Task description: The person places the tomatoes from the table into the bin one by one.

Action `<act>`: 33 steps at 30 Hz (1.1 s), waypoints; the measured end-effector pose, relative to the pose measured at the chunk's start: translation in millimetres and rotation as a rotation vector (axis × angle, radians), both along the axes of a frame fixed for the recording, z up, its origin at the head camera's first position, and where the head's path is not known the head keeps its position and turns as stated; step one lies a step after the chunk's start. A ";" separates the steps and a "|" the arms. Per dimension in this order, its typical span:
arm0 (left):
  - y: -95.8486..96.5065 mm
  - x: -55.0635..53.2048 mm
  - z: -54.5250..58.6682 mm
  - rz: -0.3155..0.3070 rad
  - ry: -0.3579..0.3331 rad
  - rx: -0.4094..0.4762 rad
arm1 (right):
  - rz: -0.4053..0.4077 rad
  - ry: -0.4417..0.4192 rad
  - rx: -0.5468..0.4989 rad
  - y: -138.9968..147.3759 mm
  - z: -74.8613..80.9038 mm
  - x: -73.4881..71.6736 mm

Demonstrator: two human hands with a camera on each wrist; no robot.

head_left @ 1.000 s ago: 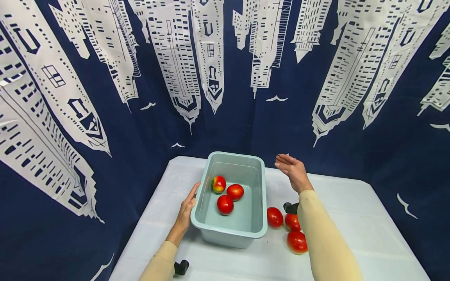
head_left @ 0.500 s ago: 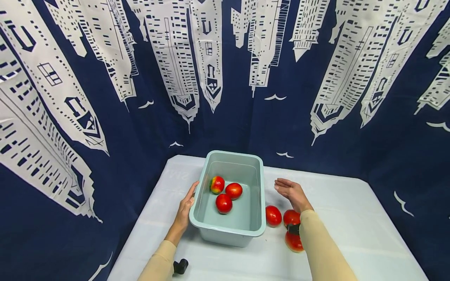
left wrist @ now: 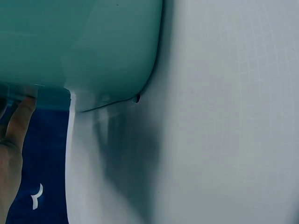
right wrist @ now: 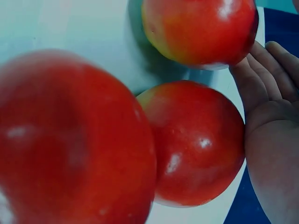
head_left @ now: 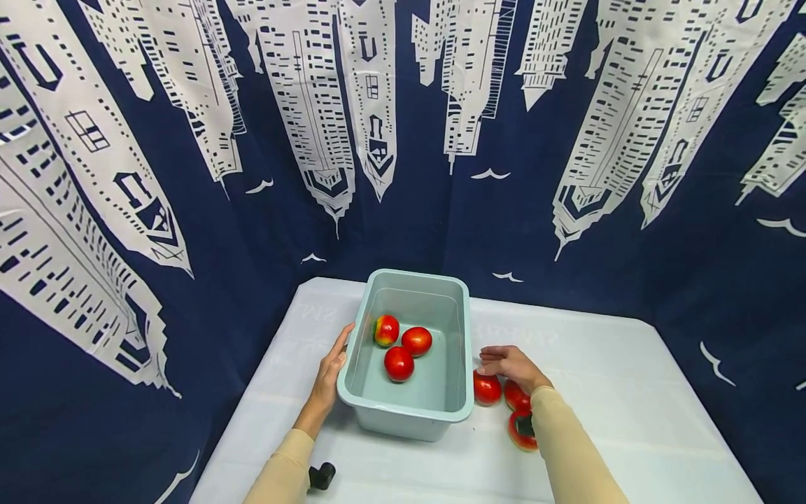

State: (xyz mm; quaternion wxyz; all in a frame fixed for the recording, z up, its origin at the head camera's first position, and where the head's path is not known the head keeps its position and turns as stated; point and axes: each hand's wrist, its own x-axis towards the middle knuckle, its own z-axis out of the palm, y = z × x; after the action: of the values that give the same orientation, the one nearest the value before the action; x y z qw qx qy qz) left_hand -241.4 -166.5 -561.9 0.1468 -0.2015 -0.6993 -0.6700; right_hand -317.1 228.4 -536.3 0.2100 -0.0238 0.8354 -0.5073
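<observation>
My left hand (head_left: 329, 374) rests against the left side of a pale blue-green plastic bin (head_left: 409, 413), fingers nearly straight along its outer wall. Inside lie three smooth, round red fruits (head_left: 399, 364), one with a yellow-green patch. Right of the bin, my right hand (head_left: 513, 365) is over a red fruit (head_left: 488, 390) beside the bin wall, its fingers loosely extended. In the right wrist view, the fingertips reach the edge of that fruit (right wrist: 201, 32); its far side and the thumb are hidden. Two more red fruits (head_left: 516, 396) lie under and beside the right wrist.
A white-covered table (head_left: 604, 392) extends around the bin. Behind it hangs a dark blue cloth (head_left: 403, 231) printed with white buildings. Black wrist-camera parts (head_left: 322, 476) show at the left wrist and beneath the right forearm.
My right hand has come down and toward me, from above the table's far side to the fruit beside the bin. My left hand stays at the bin, whose fruits have not moved.
</observation>
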 end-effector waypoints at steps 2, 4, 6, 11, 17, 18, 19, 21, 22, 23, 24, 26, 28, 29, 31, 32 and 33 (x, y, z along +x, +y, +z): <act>-0.1 -0.2 -1.1 0.000 0.000 0.001 | 0.014 -0.004 0.041 -1.6 -0.8 0.1; 0.2 0.0 -1.5 0.000 -0.006 0.004 | 0.006 -0.010 0.074 -2.4 -3.1 -0.1; 0.4 0.4 -1.2 -0.002 -0.007 0.005 | 0.020 -0.007 0.113 -1.8 -5.8 -1.7; 0.3 1.4 0.2 -0.006 -0.006 -0.003 | 0.079 -0.008 0.199 -1.2 -5.5 -5.7; 1.5 1.2 2.8 -0.008 -0.006 0.007 | 0.108 -0.028 0.278 -2.6 -2.2 -8.4; 1.7 1.1 3.3 -0.011 -0.007 0.011 | 0.111 -0.025 0.292 -2.7 -2.3 -8.9; 1.9 1.1 3.7 -0.012 -0.010 0.014 | 0.116 -0.020 0.309 -2.7 -2.4 -9.1; 1.8 1.1 4.2 -0.017 -0.011 0.019 | 0.120 -0.015 0.330 -2.9 -2.2 -9.0; 1.6 1.2 4.4 -0.018 -0.011 0.021 | 0.121 -0.012 0.338 -3.0 -1.8 -8.9; 1.5 1.2 4.4 -0.021 -0.011 0.024 | 0.122 -0.010 0.340 -3.0 -1.3 -8.6; 1.4 1.3 4.5 -0.024 -0.009 0.026 | 0.121 -0.010 0.343 -2.9 -0.7 -8.2; 0.8 1.5 4.0 -0.027 -0.007 0.027 | 0.129 -0.006 0.345 -2.6 1.1 -7.8; 0.5 1.8 4.0 -0.029 -0.002 0.025 | 0.123 0.005 0.334 -1.8 3.9 -8.0; 0.3 1.9 4.0 -0.032 0.000 0.024 | 0.111 0.011 0.319 -1.4 5.5 -8.4; -0.2 2.2 4.1 -0.034 -0.002 0.021 | 0.080 0.030 0.272 0.0 8.2 -10.5; -0.3 2.4 4.1 -0.032 -0.002 0.019 | 0.049 0.037 0.239 0.5 10.3 -11.6; -0.3 2.7 4.4 -0.027 -0.004 0.018 | 0.011 0.041 0.201 1.2 12.5 -13.0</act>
State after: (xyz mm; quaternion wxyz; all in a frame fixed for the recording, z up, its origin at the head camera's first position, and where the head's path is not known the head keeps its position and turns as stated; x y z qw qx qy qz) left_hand -238.6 -166.8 -557.5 0.1382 -0.2085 -0.6907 -0.6785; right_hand -330.1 229.6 -523.8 0.1968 -0.0175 0.8861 -0.4192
